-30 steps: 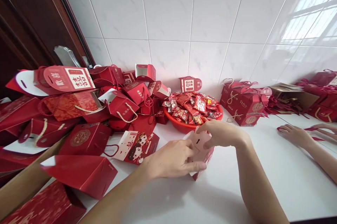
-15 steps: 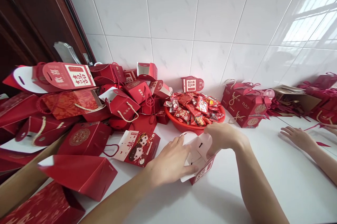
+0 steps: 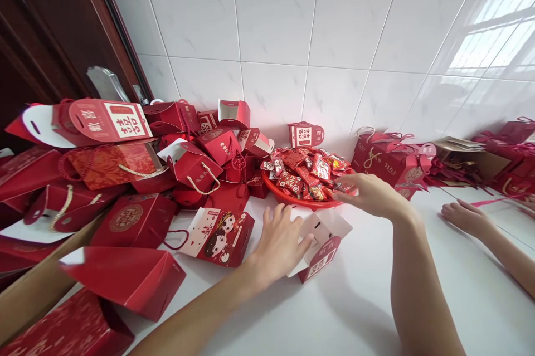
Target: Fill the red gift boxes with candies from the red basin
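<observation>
A small red gift box [image 3: 321,260] stands on the white table with its flaps up and its pale inside showing. My left hand [image 3: 279,242] rests against its left side, fingers spread and thumb pointing over the open top; I cannot tell how firmly it touches. Beyond the box, a red plastic basin [image 3: 288,198] is heaped with wrapped candies [image 3: 307,175]. My right hand [image 3: 371,195] hovers at the basin's right front edge, fingers stretched toward the candies and nothing visible in them.
Red gift boxes [image 3: 134,222] lie piled on the left, one with cartoon figures [image 3: 221,236] beside my left hand. Closed boxes with bows [image 3: 384,158] stand right of the basin. At far right, another person's hand [image 3: 468,216] is near a pink ribbon [image 3: 495,200]. A tiled wall [image 3: 271,22] rises behind.
My right hand has come out of the box and moved up and right to the basin's edge. My left hand has loosened from the box flap, its fingers now spread.
</observation>
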The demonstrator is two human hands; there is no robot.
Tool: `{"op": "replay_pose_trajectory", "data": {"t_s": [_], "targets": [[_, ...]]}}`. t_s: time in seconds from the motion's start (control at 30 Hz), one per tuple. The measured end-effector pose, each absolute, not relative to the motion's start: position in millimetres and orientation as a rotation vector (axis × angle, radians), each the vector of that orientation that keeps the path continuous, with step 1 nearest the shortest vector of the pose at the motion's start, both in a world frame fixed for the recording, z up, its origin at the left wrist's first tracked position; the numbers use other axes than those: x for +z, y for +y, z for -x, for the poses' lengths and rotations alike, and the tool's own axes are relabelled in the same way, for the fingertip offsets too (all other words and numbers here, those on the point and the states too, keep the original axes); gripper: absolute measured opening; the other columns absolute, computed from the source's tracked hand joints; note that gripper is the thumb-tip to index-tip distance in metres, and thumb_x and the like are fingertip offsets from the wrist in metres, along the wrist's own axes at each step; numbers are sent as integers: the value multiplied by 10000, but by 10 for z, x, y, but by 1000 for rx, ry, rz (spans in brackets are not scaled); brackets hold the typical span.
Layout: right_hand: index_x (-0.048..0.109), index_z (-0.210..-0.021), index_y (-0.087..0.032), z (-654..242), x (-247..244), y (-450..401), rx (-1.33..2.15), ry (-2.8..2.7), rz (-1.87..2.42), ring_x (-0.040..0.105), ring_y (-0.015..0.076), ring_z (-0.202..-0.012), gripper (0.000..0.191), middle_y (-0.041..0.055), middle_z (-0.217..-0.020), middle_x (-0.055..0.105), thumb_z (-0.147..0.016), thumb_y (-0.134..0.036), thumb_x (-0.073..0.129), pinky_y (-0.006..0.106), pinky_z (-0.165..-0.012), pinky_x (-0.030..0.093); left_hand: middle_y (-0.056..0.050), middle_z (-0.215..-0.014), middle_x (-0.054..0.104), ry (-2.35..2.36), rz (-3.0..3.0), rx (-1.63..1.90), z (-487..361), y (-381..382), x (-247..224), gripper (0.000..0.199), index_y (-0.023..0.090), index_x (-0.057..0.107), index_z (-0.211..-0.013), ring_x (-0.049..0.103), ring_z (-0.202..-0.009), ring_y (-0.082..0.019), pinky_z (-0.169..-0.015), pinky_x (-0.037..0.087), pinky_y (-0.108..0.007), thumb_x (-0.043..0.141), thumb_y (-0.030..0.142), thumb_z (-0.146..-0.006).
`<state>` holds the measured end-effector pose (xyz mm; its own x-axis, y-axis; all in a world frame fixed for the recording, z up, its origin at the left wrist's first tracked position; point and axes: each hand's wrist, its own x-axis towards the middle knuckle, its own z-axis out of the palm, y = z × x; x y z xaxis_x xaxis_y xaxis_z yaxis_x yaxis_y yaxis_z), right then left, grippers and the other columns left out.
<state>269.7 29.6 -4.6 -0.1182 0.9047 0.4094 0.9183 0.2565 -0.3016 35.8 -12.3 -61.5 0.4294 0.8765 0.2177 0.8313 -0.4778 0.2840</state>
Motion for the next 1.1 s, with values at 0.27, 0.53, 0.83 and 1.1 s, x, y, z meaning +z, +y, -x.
{"op": "replay_pose_trajectory", "data": {"t_s": [0.27, 0.53, 0.83, 1.1], "targets": [[557, -1354, -153, -2399, -305, 846, 122, -1640, 1839, 668, 338, -1140, 525, 177, -1213, 718, -922, -451, 568, 426, -904, 511, -79, -913, 730, 1218, -2255, 1127, -480, 397, -389, 176, 194, 698, -824, 672, -918, -233, -876, 512, -355, 541, 207, -902], [665, -1239, -239, -2290, -575, 1030, 116, -1732, 1644, 661, 324, -1140, 403, 97, -1189, 738, -847, -329, 636, 467, -967, 490, -121, -1131, 732, 1150, -1547, 1310, -736, 783, -569, 244, 185, 694, -1047, 697, -979, -242, -875, 547, -350, 683, 179, -804], [770, -1133, -270, -2271, -300, 781, 170, -1902, 1009, 681, 259, -1152, 387, 44, -1202, 749, -845, -167, 533, 398, -998, 530, -65, -912, 749, 750, -991, 1223, -629, 848, -553, 354, 197, 697, -967, 722, -913, -251, -858, 550, -385, 764, 476, -759], [720, -1211, -238, -2274, -138, 625, 159, -2068, 1085, 665, 266, -1179, 455, 70, -1258, 721, -791, -147, 572, 401, -997, 530, -29, -807, 744, 599, -493, 1426, -595, 915, -516, 47, 149, 680, -856, 734, -838, -171, -898, 567, -313, 656, 110, -847]]}}
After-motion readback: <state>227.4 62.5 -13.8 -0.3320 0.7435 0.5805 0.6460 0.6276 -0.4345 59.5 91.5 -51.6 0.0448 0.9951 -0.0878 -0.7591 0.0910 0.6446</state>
